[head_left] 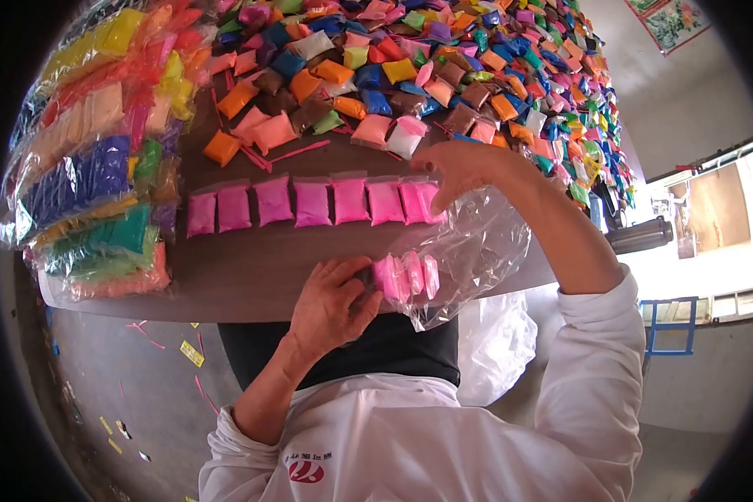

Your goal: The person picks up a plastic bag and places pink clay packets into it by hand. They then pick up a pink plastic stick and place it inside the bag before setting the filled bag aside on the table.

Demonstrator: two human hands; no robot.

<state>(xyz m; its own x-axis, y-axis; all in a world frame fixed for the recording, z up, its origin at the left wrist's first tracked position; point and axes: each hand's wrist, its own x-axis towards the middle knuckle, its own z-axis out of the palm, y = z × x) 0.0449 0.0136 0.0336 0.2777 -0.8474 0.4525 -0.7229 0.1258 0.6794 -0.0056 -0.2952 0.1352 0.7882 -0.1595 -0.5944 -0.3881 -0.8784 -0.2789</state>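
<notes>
A row of several pink packets [312, 202] in clear wrappers lies across the brown table. My right hand [462, 171] is at the row's right end, its thumb and fingers apart and the thumb over the last packets. Closer to my body, more pink packets [406, 276] stand on edge, bunched together by the mouth of a large clear plastic bag [485, 234]. My left hand [335, 301] is closed against the left end of this bunch, fingers bent and thumb at its near side. The bag spreads beneath my right forearm.
A big heap of multicoloured packets [376, 75] covers the far side of the table [251, 272]. Stacked bags of packets sorted by colour [92, 176] rise at the left. Pink plastic sticks [301, 155] lie between heap and row. Another clear bag [498, 347] hangs below the table edge.
</notes>
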